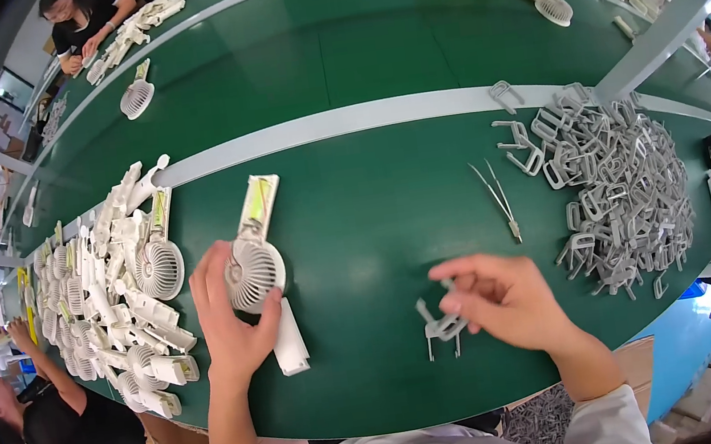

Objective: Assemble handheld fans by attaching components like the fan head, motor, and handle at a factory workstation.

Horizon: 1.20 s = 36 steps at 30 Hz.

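My left hand (229,315) is closed around the round head of a small white handheld fan (253,276), thumb on one side and fingers on the other. The fan's open handle points away from me and shows a yellow-green part (259,200) inside. A white handle cover (291,343) lies on the table beside my left thumb. My right hand (501,302), slightly blurred, pinches a grey plastic bracket (446,328) between thumb and fingers just above the table. My fingers partly hide it, and I cannot tell whether a second bracket is there.
Tweezers (501,203) lie beyond my right hand. A heap of grey brackets (615,179) is at the right. White fans and covers (126,288) are piled at the left. A pale rail (342,123) crosses the green table (354,213). Co-workers sit at far left (83,24) and left (62,418).
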Tool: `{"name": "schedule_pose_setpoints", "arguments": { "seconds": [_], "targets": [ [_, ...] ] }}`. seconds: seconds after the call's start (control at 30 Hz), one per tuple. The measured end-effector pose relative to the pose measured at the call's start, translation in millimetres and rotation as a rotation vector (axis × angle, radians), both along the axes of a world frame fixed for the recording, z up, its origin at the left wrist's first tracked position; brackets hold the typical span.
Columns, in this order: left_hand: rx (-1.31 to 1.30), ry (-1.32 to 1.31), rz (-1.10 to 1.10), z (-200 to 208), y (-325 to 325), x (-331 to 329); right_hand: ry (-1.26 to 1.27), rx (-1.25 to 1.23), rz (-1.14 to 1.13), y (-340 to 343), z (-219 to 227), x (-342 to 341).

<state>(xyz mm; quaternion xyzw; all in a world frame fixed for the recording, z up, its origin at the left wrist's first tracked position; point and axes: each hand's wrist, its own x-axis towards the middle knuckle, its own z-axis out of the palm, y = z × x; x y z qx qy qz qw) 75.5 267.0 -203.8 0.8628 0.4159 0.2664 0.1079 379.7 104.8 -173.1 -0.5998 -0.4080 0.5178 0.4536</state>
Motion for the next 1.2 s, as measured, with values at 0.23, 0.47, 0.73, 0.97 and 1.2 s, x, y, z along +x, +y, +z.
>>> {"name": "schedule_pose_setpoints", "arguments": {
  "seconds": [0.23,0.47,0.73,0.97,1.2],
  "targets": [
    [0.204,-0.032,0.023,-7,5,-4,-0.720,0.317,0.015,6,12,8],
    [0.163,0.233,-0.234,15,-9,-20,-0.834,0.415,0.530,1,-2,-5],
    [-0.184,-0.282,-0.407,27,-20,-27,-0.762,0.300,-0.051,12,-14,-5],
    [-0.956,-0.964,-0.016,58,8,-21,-0.581,0.312,0.026,12,-14,-1],
    [-0.574,-0.165,0.136,50,105,0,-0.550,0.410,0.168,5,-13,-12]
  ]
}}
